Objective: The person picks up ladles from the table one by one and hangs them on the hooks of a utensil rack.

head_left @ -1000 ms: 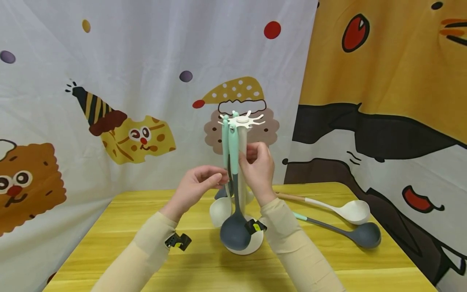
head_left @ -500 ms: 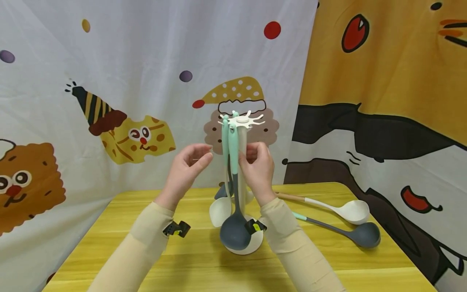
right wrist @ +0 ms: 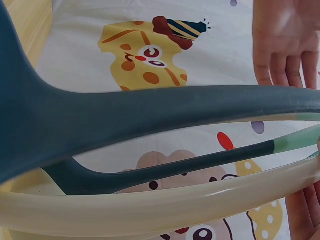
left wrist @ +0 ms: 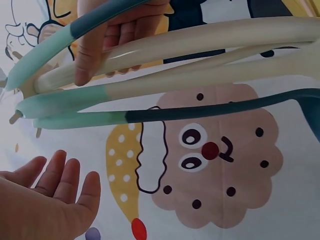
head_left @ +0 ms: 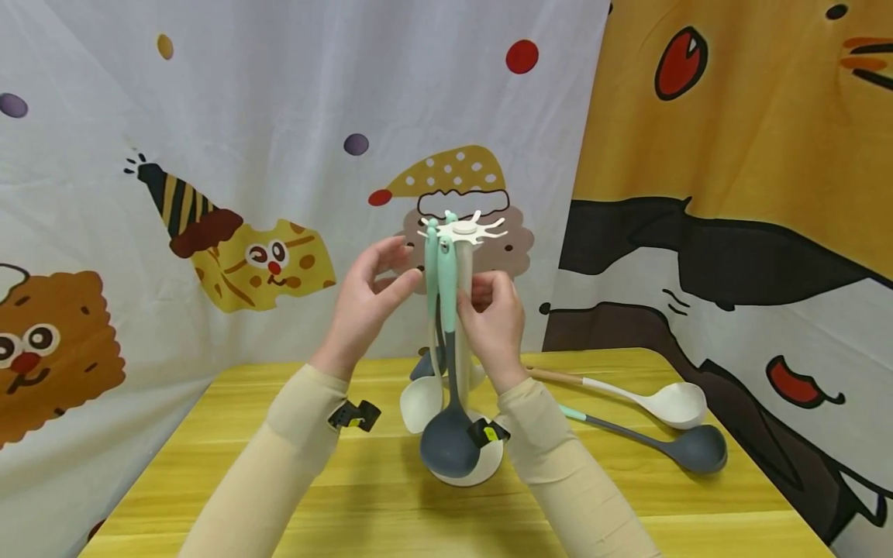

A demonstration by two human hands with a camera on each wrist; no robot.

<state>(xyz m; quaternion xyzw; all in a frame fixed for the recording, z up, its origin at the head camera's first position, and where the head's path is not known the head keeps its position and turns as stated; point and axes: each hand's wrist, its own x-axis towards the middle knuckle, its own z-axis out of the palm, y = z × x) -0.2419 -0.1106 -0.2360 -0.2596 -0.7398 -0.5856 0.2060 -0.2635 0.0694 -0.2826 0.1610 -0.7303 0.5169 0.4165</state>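
Cream pole [head_left: 464, 267], pt. hidden, R hand [head_left: 494, 325] prob. gripping

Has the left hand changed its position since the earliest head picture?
Yes. In the head view, the left hand has risen beside the white utensil stand, closer to its top.

Your right sleeve [head_left: 565, 457] is hiding the handle end of the lying ladle [head_left: 700, 449] and running off the bottom edge. The hanging dark ladle [head_left: 449, 443] is covering part of the stand's base [head_left: 490, 465]; the right wrist view is cropping its bowl. The pole [left wrist: 165, 49] is partly masking your right hand [head_left: 494, 329]; the left wrist view is cutting your left hand [head_left: 359, 298].
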